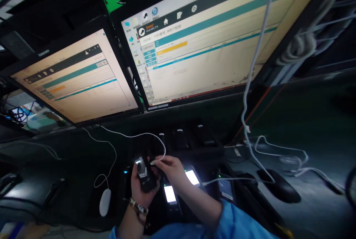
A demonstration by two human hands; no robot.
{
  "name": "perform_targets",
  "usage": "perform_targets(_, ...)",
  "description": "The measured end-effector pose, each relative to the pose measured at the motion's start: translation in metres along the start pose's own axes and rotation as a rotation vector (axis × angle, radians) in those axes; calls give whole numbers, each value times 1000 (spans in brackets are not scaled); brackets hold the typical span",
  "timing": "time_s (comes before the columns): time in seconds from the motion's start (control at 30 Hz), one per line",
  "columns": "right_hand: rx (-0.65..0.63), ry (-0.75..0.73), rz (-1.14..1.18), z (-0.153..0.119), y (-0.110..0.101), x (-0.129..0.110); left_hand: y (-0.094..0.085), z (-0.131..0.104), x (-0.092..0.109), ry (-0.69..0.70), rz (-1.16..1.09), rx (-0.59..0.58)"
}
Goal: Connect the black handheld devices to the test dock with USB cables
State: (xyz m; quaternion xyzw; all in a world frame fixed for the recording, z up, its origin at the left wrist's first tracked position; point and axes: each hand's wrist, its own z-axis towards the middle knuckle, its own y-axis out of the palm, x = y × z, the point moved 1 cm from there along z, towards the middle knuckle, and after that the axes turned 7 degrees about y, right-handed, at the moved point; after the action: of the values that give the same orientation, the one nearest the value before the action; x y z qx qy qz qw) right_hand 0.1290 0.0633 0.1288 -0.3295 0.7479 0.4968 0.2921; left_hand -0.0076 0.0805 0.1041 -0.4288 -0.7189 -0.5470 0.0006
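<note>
My left hand (pixel 137 193), with a beaded bracelet at its wrist, is wrapped round a black handheld device (pixel 147 181) with a glossy, reflecting screen. My right hand (pixel 174 170) pinches the pale plug end of a white cable (pixel 164 146) against the device's right edge. Whether the plug sits inside a port cannot be made out. Under my right forearm lie a device with a lit white screen (pixel 170 194) and another lit device (pixel 191 177). Farther right is a device with a dim bluish screen (pixel 225 189).
Two monitors, left (pixel 91 79) and right (pixel 211 53), stand behind the bench. Several black devices with small white labels (pixel 180 138) lie in a row below them. A white mouse (pixel 105 202) is at left, a black mouse (pixel 279 186) at right. A white cable (pixel 251 68) hangs across the right monitor.
</note>
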Motion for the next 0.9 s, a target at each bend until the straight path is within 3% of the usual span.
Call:
perform_targets(0.07, -17, 36, -27, -6, 1, 6, -1, -5, -8, -28, -107, 5)
perform_targets(0.17, -38, 26, -87, -14, -1, 11, -6, -6, -12, -1, -89, 45)
perform_targets(0.37, -50, -36, -187, -21, -6, 9, -1, -1, -18, 155, 131, 155)
perform_targets(0.67, 5, -34, -221, -15, -18, 12, 10, 2, -26, 344, 44, 176)
perform_targets(0.9, -23, -18, -194, 9, -26, 21, 17, 27, -18, 278, 104, 238)
